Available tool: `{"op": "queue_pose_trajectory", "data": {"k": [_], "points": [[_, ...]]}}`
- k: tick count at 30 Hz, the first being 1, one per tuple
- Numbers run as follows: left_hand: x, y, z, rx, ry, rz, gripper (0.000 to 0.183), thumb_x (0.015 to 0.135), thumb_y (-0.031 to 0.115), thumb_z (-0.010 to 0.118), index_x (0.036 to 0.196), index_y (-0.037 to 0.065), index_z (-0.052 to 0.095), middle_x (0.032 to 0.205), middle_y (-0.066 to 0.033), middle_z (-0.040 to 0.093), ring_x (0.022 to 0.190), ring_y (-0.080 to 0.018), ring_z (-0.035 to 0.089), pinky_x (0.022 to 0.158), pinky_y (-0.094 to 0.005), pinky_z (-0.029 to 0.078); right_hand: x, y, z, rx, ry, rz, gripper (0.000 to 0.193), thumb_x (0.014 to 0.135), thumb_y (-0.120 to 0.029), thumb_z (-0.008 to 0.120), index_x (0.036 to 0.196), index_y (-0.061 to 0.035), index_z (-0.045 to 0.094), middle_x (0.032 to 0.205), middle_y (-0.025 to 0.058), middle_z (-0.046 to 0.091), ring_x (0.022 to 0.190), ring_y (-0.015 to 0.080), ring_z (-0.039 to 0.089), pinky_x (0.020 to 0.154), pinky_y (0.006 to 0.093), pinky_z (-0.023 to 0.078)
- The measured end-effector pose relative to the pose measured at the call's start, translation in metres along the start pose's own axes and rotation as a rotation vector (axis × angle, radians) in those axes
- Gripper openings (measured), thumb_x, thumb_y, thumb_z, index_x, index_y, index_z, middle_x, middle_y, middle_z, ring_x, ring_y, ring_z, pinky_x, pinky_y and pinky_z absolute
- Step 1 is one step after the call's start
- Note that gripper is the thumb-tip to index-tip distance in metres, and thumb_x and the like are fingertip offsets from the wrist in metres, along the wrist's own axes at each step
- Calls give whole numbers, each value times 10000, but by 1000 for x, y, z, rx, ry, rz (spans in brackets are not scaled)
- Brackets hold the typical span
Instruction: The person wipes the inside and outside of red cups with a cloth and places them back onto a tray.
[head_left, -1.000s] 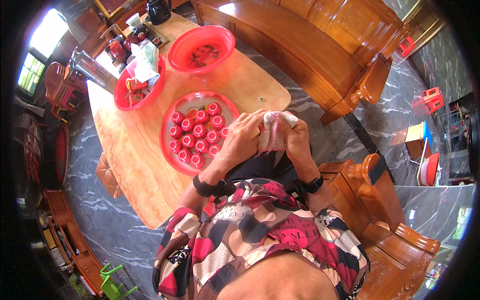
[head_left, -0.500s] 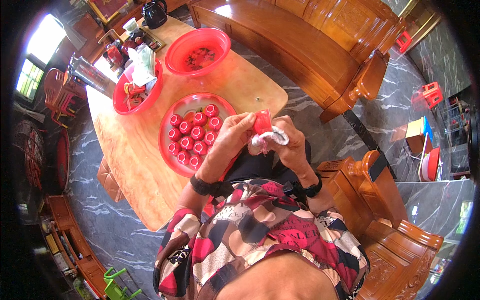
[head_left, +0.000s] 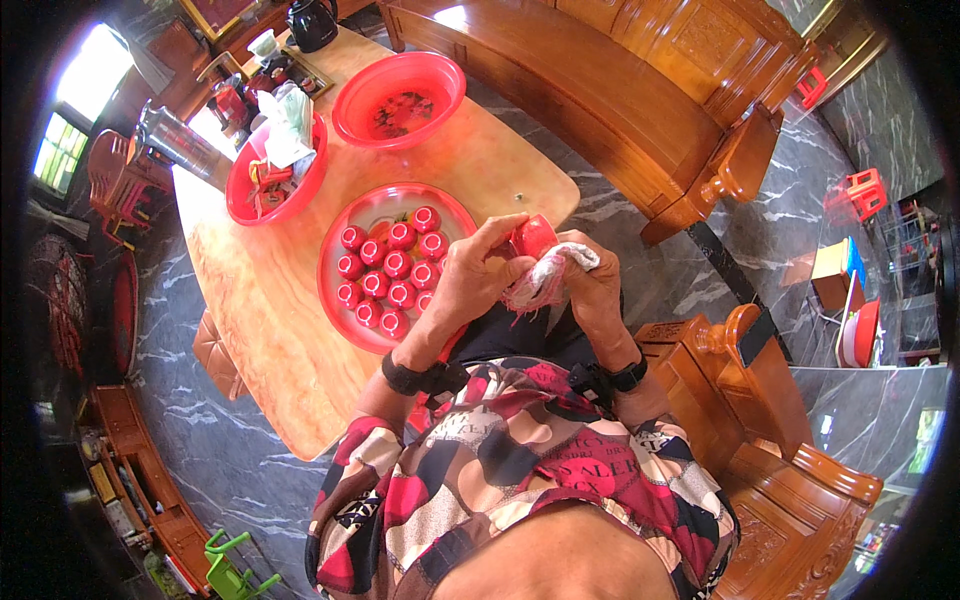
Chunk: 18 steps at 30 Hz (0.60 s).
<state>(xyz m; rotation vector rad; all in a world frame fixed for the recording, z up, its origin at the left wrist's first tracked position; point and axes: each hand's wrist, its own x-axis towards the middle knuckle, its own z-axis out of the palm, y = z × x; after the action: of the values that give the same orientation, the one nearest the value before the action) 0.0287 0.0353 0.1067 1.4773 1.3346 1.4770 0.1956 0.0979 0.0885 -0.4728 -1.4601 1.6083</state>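
Observation:
A small red cup [head_left: 535, 236] is pinched between the fingers and thumb of my left hand [head_left: 482, 268], just off the near right edge of the table. My right hand [head_left: 594, 287] grips a white and pink cloth [head_left: 545, 277], which lies against the cup's side and hangs down below it. To the left, a round red-rimmed tray [head_left: 330, 296] on the table bears several red cups [head_left: 397, 264] set upside down, their pale base rings facing up. My left forearm and hand overlap the tray's right side and hide part of it.
Behind the tray stands a red basin [head_left: 345, 105] with dark and red patterning inside its bottom. Another red basin [head_left: 238, 205] holds bags and packets. A black kettle [head_left: 313, 25] is at the table's far end. Wooden bench [head_left: 600, 75] and armchair [head_left: 770, 500] flank the right side.
The cup has turned in my left hand and tilted, and both hands shifted slightly right. The cloth in my right hand has spread out and hangs lower.

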Motion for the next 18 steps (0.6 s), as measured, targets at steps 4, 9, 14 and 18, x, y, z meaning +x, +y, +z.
{"op": "queue_pose_trajectory", "data": {"k": [4,9,14,18], "points": [[-1,1,-1,452,4,188,550,712,22,688,1239,29,532,1103,-168,623,977,-305,615,857,-346,491,0,6,-2,120,12,98,141,921,-162,603,949,-25,625,838,-22,618,754,42,542,652,193,444],[-4,6,7,735,-34,447,533,729,-1,616,1251,23,515,1233,-176,558,1041,-352,550,914,-409,463,4,11,-8,117,43,159,141,922,-153,598,957,-21,631,855,-8,629,751,53,555,659,207,466],[-3,2,10,706,-65,423,571,741,-36,597,1292,19,459,1239,-174,543,1067,-339,548,921,-390,464,3,14,-8,284,88,204,136,924,-141,593,971,-18,630,861,0,636,769,61,579,671,224,490],[-4,0,5,161,24,125,493,791,-67,597,1263,10,479,1206,-127,566,1027,-208,593,891,-328,481,0,16,-11,304,102,184,151,925,-151,594,983,-18,632,864,1,638,779,63,583,673,223,490]]}}
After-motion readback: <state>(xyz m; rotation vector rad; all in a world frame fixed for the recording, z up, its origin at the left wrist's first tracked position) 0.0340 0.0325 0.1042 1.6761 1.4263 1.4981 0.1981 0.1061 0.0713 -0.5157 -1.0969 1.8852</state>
